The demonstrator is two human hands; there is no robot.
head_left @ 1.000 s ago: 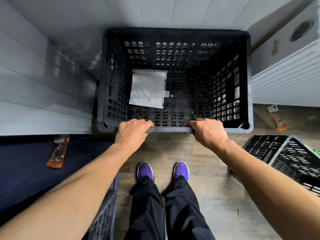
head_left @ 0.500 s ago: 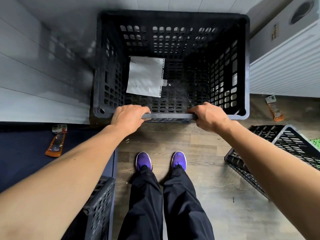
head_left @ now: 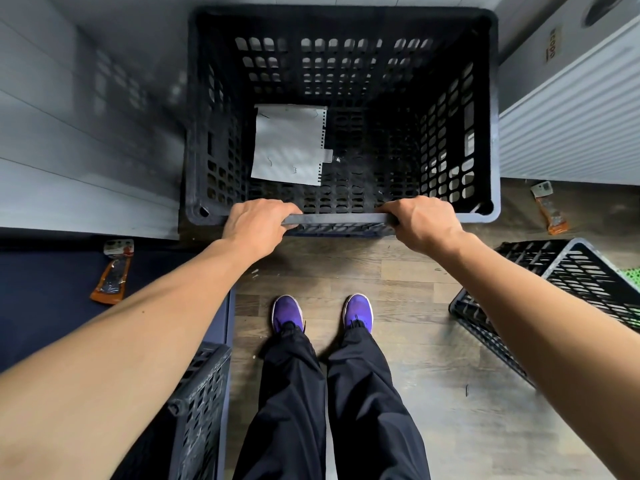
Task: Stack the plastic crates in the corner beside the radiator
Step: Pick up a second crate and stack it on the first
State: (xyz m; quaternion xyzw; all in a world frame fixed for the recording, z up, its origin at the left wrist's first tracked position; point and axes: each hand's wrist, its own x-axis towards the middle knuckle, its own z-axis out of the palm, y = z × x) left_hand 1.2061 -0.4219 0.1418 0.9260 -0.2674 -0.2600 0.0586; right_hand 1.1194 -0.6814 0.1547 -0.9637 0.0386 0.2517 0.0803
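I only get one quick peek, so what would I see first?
A big black crate fills the corner, wall on its left, white radiator on its right. The left hand and right hand grip its near rim. A white paper sheet lies inside, and purple shoes stand on the floor before it.

The finger ends of the left hand (head_left: 258, 225) and right hand (head_left: 420, 221) are hidden behind the near rim of the crate (head_left: 346, 64). Right of the right fingers, a second crate (head_left: 571, 282) and the radiator (head_left: 571, 126) are cut off by the edge, and the radiator's label (head_left: 550, 46) cannot be read. Below the left fingers, a third crate (head_left: 204, 393) is partly covered by the forearm.
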